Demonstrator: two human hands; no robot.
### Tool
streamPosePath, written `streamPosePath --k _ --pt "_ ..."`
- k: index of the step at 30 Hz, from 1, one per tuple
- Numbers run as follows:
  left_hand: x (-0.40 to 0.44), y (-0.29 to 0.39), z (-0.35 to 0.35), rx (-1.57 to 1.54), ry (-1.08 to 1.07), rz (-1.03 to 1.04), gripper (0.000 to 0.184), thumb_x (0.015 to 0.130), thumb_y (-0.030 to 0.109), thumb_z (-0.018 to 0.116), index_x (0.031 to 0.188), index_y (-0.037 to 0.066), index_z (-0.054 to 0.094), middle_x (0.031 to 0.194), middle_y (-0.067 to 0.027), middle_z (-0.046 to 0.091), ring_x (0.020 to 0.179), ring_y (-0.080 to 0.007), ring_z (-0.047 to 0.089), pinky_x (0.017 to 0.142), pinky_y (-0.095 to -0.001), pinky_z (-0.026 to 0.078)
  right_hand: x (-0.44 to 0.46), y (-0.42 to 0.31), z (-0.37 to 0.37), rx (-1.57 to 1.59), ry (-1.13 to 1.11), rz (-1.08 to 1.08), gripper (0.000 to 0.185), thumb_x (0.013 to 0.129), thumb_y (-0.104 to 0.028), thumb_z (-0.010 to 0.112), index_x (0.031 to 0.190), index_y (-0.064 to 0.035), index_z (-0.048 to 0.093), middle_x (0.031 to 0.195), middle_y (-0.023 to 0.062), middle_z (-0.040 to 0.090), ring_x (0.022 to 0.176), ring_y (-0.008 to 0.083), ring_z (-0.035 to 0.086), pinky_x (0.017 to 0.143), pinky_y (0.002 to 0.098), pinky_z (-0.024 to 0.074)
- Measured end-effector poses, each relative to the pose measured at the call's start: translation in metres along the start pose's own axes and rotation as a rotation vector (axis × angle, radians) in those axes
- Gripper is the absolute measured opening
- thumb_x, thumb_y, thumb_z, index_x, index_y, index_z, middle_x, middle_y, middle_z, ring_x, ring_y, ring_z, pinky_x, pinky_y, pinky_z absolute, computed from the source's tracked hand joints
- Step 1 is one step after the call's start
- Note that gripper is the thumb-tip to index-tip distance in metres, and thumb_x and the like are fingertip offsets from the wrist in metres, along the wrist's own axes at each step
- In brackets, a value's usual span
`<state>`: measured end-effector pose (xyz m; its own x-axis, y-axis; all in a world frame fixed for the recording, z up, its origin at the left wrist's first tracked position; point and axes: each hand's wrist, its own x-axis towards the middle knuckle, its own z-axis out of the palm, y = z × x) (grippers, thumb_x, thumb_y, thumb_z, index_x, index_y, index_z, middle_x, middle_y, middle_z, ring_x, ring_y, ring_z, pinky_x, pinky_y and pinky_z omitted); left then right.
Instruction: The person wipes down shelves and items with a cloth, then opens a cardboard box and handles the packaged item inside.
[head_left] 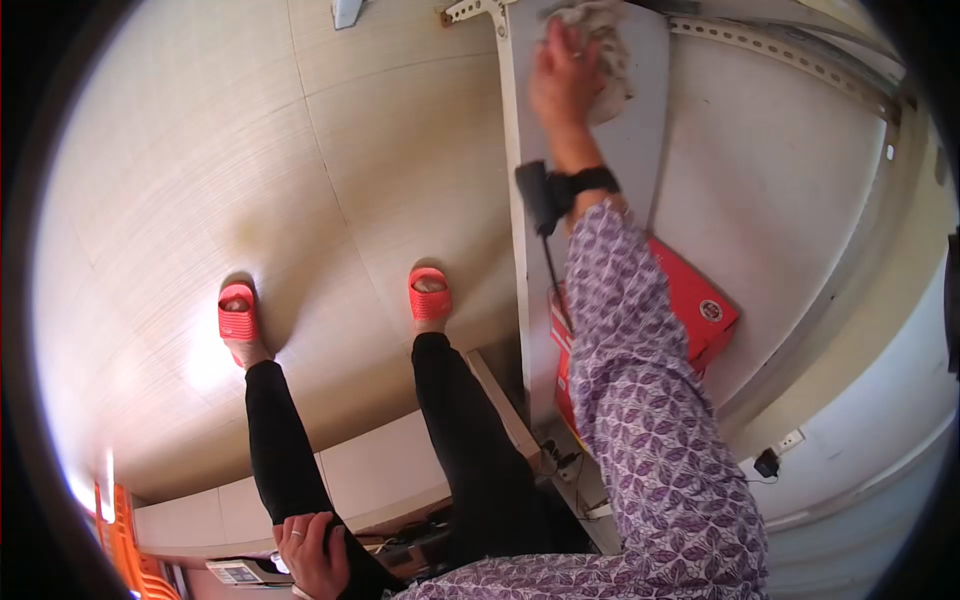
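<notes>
My right hand (566,78) reaches far forward over a white shelf board (640,150), its fingers pressed onto a crumpled, pale patterned cloth (612,60). The hand is slightly blurred. A black strap with a small black device (541,198) is on that wrist, and a cable hangs from it. My left hand (312,555) rests on my left thigh in black trousers, fingers lying over the leg, with a ring on one of them. It holds nothing that I can see.
A red box (700,305) lies on the shelf beneath my right sleeve. Perforated metal brackets (780,58) run along the wall. A black plug (767,463) sits in a wall socket at right. Orange plastic chairs (125,540) stand at lower left. My feet wear red slippers (430,292) on the tiled floor.
</notes>
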<state>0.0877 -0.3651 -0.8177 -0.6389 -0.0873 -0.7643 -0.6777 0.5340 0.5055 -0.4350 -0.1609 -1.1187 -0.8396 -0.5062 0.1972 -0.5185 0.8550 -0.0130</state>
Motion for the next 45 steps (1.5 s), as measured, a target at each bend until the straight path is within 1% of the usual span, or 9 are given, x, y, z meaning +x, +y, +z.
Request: streamPosePath --k 2,8,16,24,32,35,37,41,45 --pt "0.002 -0.003 0.006 0.008 0.021 0.001 0.017 0.076 0.01 0.065 0.092 0.005 0.061 0.087 -0.0106 0.06 0.085 -0.0295 0.056 0.077 -0.0415 0.037 -0.037 -0.011 -0.011 0.136 -0.082 -0.056 0.049 0.09 -0.021 0.057 0.138 -0.0201 0.048 0.131 0.0109 0.057 0.129 0.0461 0.039 0.095 0.0639 0.0332" --pt "-0.009 -0.013 0.012 -0.012 0.048 -0.044 0.017 0.076 0.012 0.067 0.091 0.007 0.063 0.088 -0.0089 0.062 0.086 -0.0288 0.056 0.079 -0.0422 0.038 -0.182 -0.014 -0.099 0.056 -0.457 -0.04 0.051 0.09 -0.021 0.054 0.14 -0.0166 0.044 0.138 0.0127 0.048 0.133 0.0422 0.036 0.099 0.0567 0.0325" --pt "-0.006 -0.008 0.018 0.008 0.026 -0.06 0.016 0.076 0.012 0.067 0.091 0.008 0.063 0.087 -0.0075 0.062 0.085 -0.0282 0.057 0.078 -0.0418 0.038 0.001 -0.011 -0.019 0.013 -0.151 -0.127 0.041 0.088 -0.022 0.056 0.129 -0.0145 0.053 0.127 0.0061 0.053 0.128 0.0396 0.039 0.096 0.0578 0.0328" --pt "-0.006 -0.008 0.018 -0.001 0.055 -0.08 0.016 0.076 0.013 0.067 0.09 0.008 0.063 0.085 -0.0075 0.062 0.084 -0.028 0.057 0.078 -0.0416 0.038 -0.144 -0.005 -0.059 0.029 -0.292 -0.064 0.052 0.091 -0.023 0.053 0.141 -0.0164 0.043 0.137 0.0105 0.047 0.132 0.042 0.036 0.099 0.0564 0.0312" --pt "-0.004 -0.012 0.015 -0.014 0.06 -0.074 0.016 0.075 0.012 0.067 0.09 0.007 0.063 0.086 -0.0078 0.063 0.083 -0.0281 0.057 0.076 -0.0413 0.038 0.013 -0.004 0.005 0.012 -0.041 -0.108 0.04 0.09 -0.029 0.054 0.129 -0.0179 0.051 0.133 0.0064 0.051 0.127 0.0415 0.039 0.092 0.0611 0.0335" --pt "-0.002 -0.007 0.016 -0.009 0.054 -0.067 0.016 0.075 0.01 0.067 0.09 0.006 0.062 0.085 -0.0093 0.061 0.083 -0.029 0.057 0.076 -0.0408 0.038 0.047 0.013 0.003 0.01 -0.105 -0.081 0.041 0.089 -0.028 0.054 0.129 -0.0189 0.051 0.131 0.0074 0.054 0.127 0.0407 0.039 0.09 0.0617 0.0348" --pt "-0.003 -0.007 0.02 -0.007 0.056 -0.075 0.016 0.075 0.011 0.067 0.09 0.007 0.063 0.085 -0.0082 0.062 0.083 -0.0282 0.057 0.076 -0.0412 0.038 0.077 0.045 0.028 -0.064 -0.128 0.099 0.038 0.092 -0.033 0.049 0.127 -0.0197 0.053 0.133 0.0044 0.053 0.127 0.0383 0.041 0.09 0.0602 0.0385" --pt "-0.006 -0.009 0.022 0.014 0.06 -0.075 0.016 0.075 0.011 0.068 0.09 0.007 0.063 0.086 -0.0077 0.062 0.083 -0.0278 0.057 0.076 -0.0415 0.038 0.061 0.012 0.016 -0.029 -0.131 0.116 0.036 0.091 -0.032 0.051 0.124 -0.0196 0.056 0.13 0.0043 0.056 0.125 0.0371 0.044 0.092 0.0606 0.0392" --pt "0.001 -0.004 0.018 0.006 0.053 -0.067 0.015 0.076 0.01 0.067 0.09 0.006 0.062 0.084 -0.0096 0.061 0.084 -0.0292 0.056 0.077 -0.041 0.039 -0.005 -0.031 -0.006 0.023 -0.041 -0.12 0.044 0.089 -0.028 0.054 0.132 -0.0211 0.05 0.126 0.0042 0.056 0.123 0.0353 0.045 0.092 0.058 0.0372"
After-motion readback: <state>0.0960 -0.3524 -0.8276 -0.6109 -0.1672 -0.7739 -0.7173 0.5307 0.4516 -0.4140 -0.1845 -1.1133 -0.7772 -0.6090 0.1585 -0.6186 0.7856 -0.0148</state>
